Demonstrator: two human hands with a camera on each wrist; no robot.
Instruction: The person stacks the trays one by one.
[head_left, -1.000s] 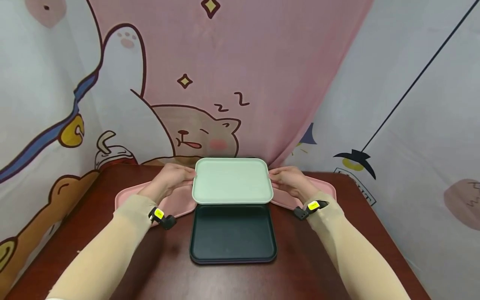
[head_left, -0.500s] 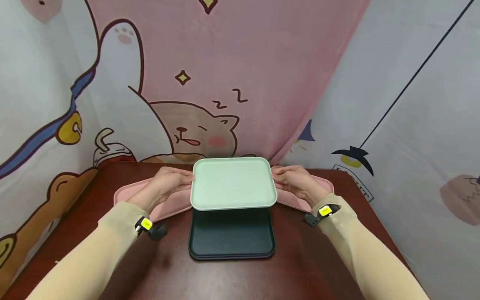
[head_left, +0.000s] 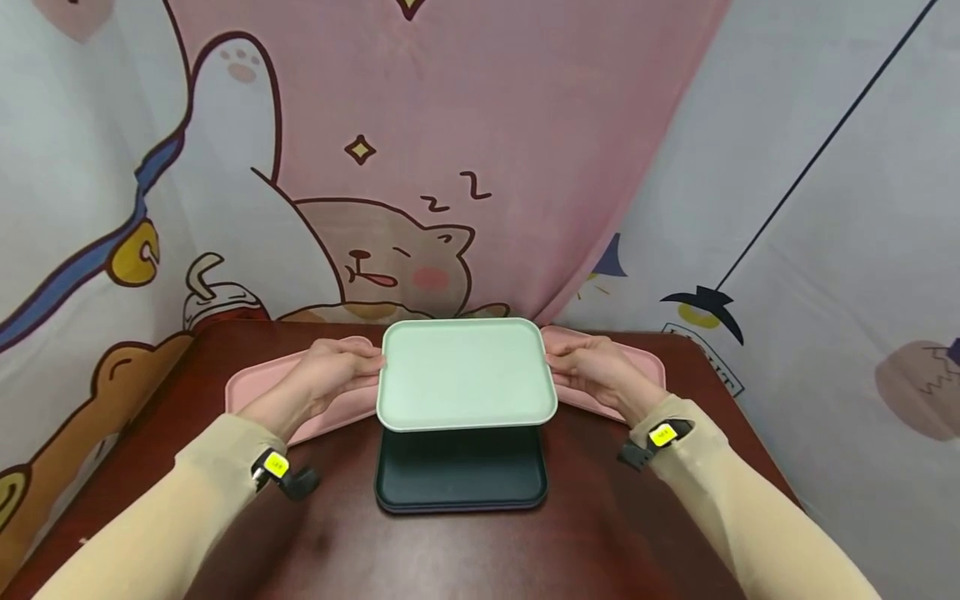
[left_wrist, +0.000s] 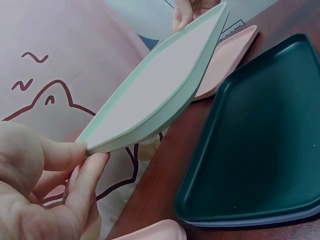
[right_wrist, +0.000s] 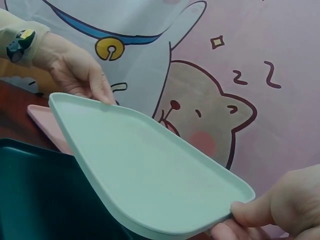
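A mint-green rectangular tray [head_left: 467, 375] is held in the air by its two short ends. My left hand [head_left: 330, 372] pinches its left end, thumb above and fingers below, as the left wrist view shows. At the opposite end my right hand [head_left: 596, 371] pinches the rim the same way; its thumb [right_wrist: 252, 210] lies on top in the right wrist view. Below the mint tray, a dark green tray [head_left: 461, 479] rests on the table, its far part hidden. A bluish rim [left_wrist: 250, 221] shows directly beneath that dark tray.
One pink tray [head_left: 258, 387] lies at an angle on the left, partly behind my left hand. Another pink tray [head_left: 645, 364] lies on the right behind my right hand. The brown table [head_left: 420, 558] ends at a cartoon-printed cloth [head_left: 570, 125].
Both hands have brought the mint tray slightly nearer to me, and it looks larger. It now covers more of the dark green tray's far part. The head view has shifted slightly.
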